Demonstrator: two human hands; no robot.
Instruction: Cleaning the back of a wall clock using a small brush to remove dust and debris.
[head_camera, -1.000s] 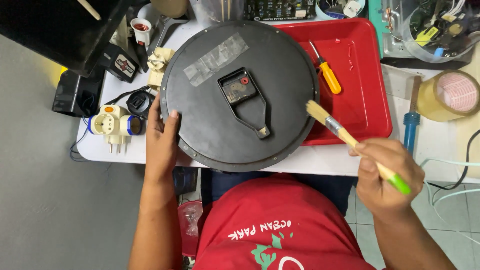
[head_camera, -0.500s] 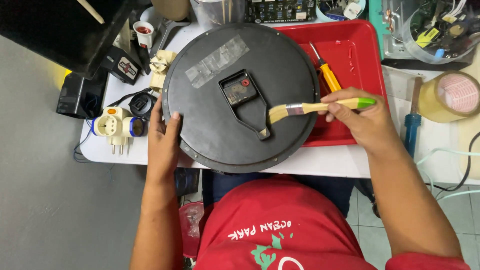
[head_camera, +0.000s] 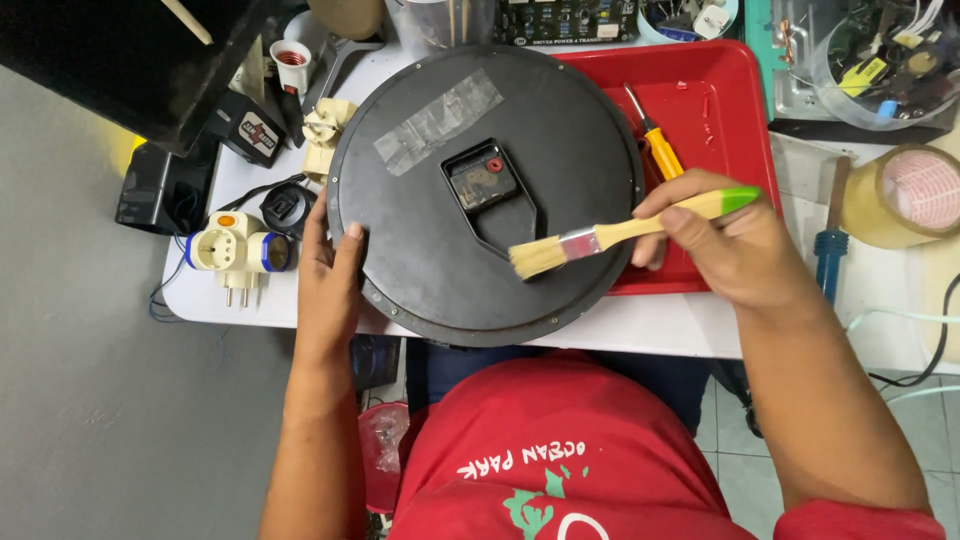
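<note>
A round black wall clock (head_camera: 420, 250) lies face down on the white table, its back showing a square movement (head_camera: 480, 180) and a strip of clear tape (head_camera: 437, 122). My left hand (head_camera: 328, 285) rests flat on the clock's lower left rim. My right hand (head_camera: 725, 245) grips a paintbrush (head_camera: 620, 232) with a wooden handle and green tip. Its bristles touch the clock's back just below and to the right of the movement.
A red tray (head_camera: 720, 110) with an orange-handled screwdriver (head_camera: 655, 145) sits under the clock's right side. A blue-handled tool (head_camera: 830, 240) and a tape roll (head_camera: 905, 195) lie at the right. Plug adapters (head_camera: 235, 252), a black charger and circuit boards crowd the left and back.
My right hand swept the brush from the table's front right edge up onto the clock's back, and the bristles now sit slightly lower beside the movement. The left hand stayed put.
</note>
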